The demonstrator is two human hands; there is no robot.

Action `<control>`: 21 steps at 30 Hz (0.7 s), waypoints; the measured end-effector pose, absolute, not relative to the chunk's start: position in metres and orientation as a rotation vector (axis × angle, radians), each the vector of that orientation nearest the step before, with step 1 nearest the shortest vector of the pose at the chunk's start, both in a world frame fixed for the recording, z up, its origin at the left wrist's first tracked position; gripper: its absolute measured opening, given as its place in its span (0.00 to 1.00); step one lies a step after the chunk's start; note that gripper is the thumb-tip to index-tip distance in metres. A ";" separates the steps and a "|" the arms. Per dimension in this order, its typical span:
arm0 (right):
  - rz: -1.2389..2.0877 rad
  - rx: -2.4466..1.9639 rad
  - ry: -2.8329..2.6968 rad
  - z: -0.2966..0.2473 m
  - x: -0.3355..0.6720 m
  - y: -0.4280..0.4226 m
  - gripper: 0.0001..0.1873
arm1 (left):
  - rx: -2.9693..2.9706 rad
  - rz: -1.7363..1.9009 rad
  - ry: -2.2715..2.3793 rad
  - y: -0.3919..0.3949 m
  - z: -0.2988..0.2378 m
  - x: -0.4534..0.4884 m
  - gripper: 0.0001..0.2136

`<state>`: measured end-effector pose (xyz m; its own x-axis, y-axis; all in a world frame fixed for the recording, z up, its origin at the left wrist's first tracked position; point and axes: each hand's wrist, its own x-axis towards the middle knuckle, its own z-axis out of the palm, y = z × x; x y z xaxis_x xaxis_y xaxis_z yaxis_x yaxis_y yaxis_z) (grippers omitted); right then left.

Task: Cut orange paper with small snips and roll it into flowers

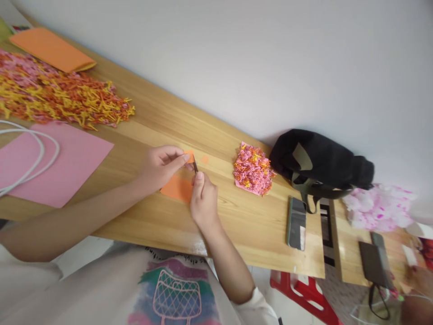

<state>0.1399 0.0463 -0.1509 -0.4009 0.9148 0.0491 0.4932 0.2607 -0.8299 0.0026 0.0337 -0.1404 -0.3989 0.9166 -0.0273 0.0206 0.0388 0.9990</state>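
My left hand (166, 164) pinches a small piece of orange paper (190, 156) between thumb and finger, just above the table. Closed around a slim dark tool (195, 166) is my right hand (204, 198); the tool's tip meets the orange piece, and its kind does not show clearly. Beneath both hands lies an orange paper sheet (177, 188), partly covered by them. A small orange paper square (205, 159) rests on the table just beyond the tool.
Twisted paper pieces form a large pile (67, 97) at left and a smaller heap (253, 168) at right. Nearby are folded orange paper (52, 48), a pink sheet (81, 158), a white cable (42, 149), a black bag (314, 158), a phone (297, 223) and a red stool (304, 293).
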 end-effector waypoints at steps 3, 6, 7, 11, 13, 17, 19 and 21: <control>1.027 -1.266 -2.006 -0.151 0.140 0.047 0.25 | 0.979 1.463 1.554 0.033 -0.140 0.003 0.10; 1.021 -1.267 -2.014 -0.151 0.140 0.047 0.26 | 0.969 1.470 1.566 0.033 -0.140 0.004 0.09; 1.018 -1.270 -2.020 -0.151 0.140 0.047 0.26 | 0.967 1.466 1.574 0.032 -0.140 0.004 0.09; 1.029 -1.274 -2.029 -0.152 0.141 0.047 0.28 | 0.964 1.448 1.593 0.032 -0.139 0.005 0.10; 1.038 -1.271 -2.028 -0.152 0.141 0.047 0.28 | 0.955 1.450 1.591 0.032 -0.139 0.005 0.10; 1.048 -1.276 -2.033 -0.151 0.141 0.047 0.29 | 0.944 1.461 1.579 0.032 -0.137 0.005 0.09; 1.051 -1.271 -2.034 -0.151 0.141 0.047 0.29 | 0.936 1.470 1.576 0.032 -0.137 0.005 0.08; 1.047 -1.272 -2.039 -0.150 0.140 0.047 0.30 | 0.928 1.478 1.583 0.031 -0.137 0.006 0.08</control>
